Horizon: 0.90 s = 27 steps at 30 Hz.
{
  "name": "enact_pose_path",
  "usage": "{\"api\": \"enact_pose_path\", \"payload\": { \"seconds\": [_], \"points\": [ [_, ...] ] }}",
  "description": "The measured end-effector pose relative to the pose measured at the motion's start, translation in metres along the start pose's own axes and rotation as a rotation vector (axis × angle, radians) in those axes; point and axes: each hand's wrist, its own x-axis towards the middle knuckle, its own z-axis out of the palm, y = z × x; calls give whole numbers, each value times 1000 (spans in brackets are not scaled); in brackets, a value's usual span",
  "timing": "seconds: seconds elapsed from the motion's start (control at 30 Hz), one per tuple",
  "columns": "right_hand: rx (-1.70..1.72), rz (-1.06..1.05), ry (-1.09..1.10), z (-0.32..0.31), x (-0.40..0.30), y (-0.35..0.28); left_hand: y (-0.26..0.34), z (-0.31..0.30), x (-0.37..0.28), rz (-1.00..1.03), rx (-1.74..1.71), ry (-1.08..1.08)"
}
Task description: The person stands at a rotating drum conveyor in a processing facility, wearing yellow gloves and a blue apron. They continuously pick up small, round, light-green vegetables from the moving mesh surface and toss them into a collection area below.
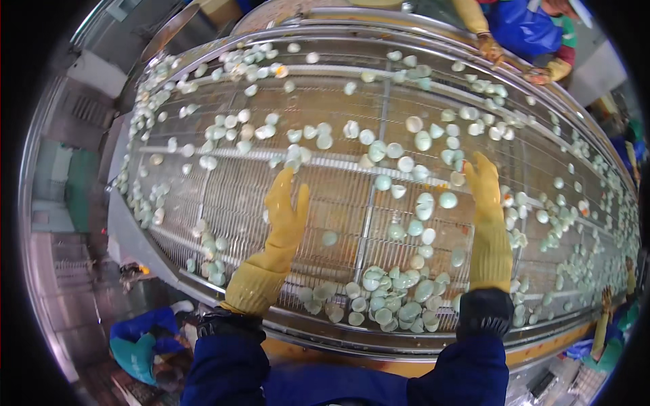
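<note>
Before me lies a metal rod grating (335,203) strewn with pale green and white eggshells (401,299), many of them halves. My left hand (287,203), in a yellow rubber glove, reaches over the grating left of centre, thumb and fingers apart, beside a small group of shells at its fingertips. Over the right part of the grating, my right hand (482,177) wears the same kind of glove, its fingers near some shells. A bit of something red shows at its left edge. I see nothing held in either hand. A heap of shells lies near the front rim between my forearms.
A metal rail (325,332) edges the near side. Across the grating, a person in a blue apron (525,28) has gloved hands at the far rail. More people stand at the right end, and a person in teal and blue (134,350) is low at the left.
</note>
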Motion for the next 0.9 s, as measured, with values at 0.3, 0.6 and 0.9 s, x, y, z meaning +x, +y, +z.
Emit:
{"api": "enact_pose_path", "payload": {
  "seconds": [0.3, 0.6, 0.9],
  "points": [
    [554, -344, -630, 41, -167, -155, 102, 6, -92, -777, -953, -305],
    [460, -197, -1056, -64, -387, -146, 106, -140, -175, -912, -1002, -952],
    [194, -91, -892, -109, -373, -145, 9, -146, -155, -296, 521, -103]
  ]
}}
